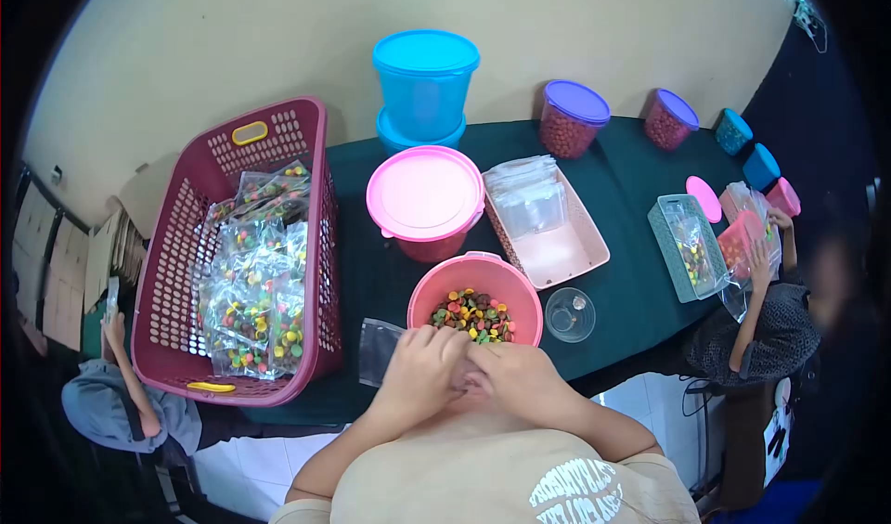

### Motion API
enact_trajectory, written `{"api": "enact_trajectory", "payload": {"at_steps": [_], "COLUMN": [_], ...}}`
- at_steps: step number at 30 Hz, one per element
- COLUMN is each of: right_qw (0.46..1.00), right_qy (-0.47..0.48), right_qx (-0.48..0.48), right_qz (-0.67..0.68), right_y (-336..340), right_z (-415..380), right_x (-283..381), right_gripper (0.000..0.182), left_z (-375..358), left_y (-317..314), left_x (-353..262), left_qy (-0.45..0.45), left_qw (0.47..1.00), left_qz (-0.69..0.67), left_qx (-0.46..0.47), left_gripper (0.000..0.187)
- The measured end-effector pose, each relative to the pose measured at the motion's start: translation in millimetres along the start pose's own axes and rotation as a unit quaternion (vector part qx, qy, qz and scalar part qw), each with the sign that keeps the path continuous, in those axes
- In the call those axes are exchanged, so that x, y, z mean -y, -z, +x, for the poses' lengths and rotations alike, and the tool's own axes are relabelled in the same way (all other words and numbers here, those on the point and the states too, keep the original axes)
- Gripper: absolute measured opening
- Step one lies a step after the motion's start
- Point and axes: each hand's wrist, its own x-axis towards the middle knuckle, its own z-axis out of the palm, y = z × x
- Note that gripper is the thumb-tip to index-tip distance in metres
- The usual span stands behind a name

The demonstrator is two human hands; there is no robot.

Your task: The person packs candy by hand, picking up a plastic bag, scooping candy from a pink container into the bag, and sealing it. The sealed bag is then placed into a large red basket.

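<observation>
My left hand (423,368) is closed, with a clear plastic bag (377,351) sticking out to its left. Close against it, my right hand (522,376) has its fingers curled together, and what they hold, if anything, is hidden. Both hands are at the front rim of a pink tub (429,287). Inside the tub lie many small round candies (471,314) in green, yellow, red and brown. Just right of the tub stands a small clear cup (570,315). Behind it, a pink tray (564,257) holds a stack of clear bags (525,194).
A large maroon basket (330,273) with filled candy bags (255,306) stands left. Behind are a pink-lidded tub (425,193), stacked blue tubs (425,83) and purple-lidded tubs (575,120). A co-worker (766,324) works at right by a grey-green basket (664,236); another person (116,403) is at left.
</observation>
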Motion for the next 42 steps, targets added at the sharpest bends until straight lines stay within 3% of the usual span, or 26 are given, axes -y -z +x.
{"api": "enact_trajectory", "payload": {"at_steps": [3,5,10,13,17,19,20,21,24,29,32,42], "right_qw": [0.998,0.997,0.984,0.977,0.962,0.978,0.977,0.977,0.957,0.969,0.947,0.936], "right_qy": [0.032,0.065,-0.038,0.023,-0.062,-0.058,-0.037,-0.033,-0.076,-0.03,-0.101,-0.164], "right_qx": [-0.056,-0.004,-0.093,-0.066,0.079,0.088,0.152,0.154,0.27,0.24,0.233,0.148], "right_qz": [0.014,-0.043,-0.144,-0.202,-0.254,-0.18,-0.145,-0.146,-0.067,0.058,0.195,0.275], "right_y": [-1,22,60,11,-91,-95,-92,-84,-64,-48,-26,30], "right_z": [2,1,-5,15,53,51,51,51,53,45,42,19], "right_x": [-7,-12,-33,-72,-112,-95,-91,-85,-70,-94,-88,-85], "right_gripper": [0.022,0.019,0.015,0.014,0.015,0.016,0.024,0.024,0.029,0.026,0.025,0.024], "left_z": [1,0,-17,-19,-9,-13,-16,-19,-26,-27,-27,-18], "left_y": [10,15,30,27,8,-2,-6,-9,-13,-7,-2,0], "left_x": [5,5,42,38,22,21,24,27,30,31,28,26], "left_qy": [0.005,0.01,0.157,0.173,0.176,0.181,0.182,0.203,0.226,0.195,0.201,0.208], "left_qw": [1.0,0.999,0.984,0.979,0.984,0.983,0.983,0.978,0.972,0.978,0.975,0.968], "left_qz": [0.029,-0.002,0.014,0.015,-0.021,-0.013,-0.012,-0.025,-0.041,-0.024,-0.035,-0.052], "left_qx": [0.0,-0.031,-0.085,-0.107,-0.003,0.008,0.006,-0.027,-0.059,-0.074,-0.085,-0.134], "left_gripper": [0.061,0.056,0.042,0.041,0.047,0.051,0.051,0.053,0.056,0.058,0.06,0.062]}}
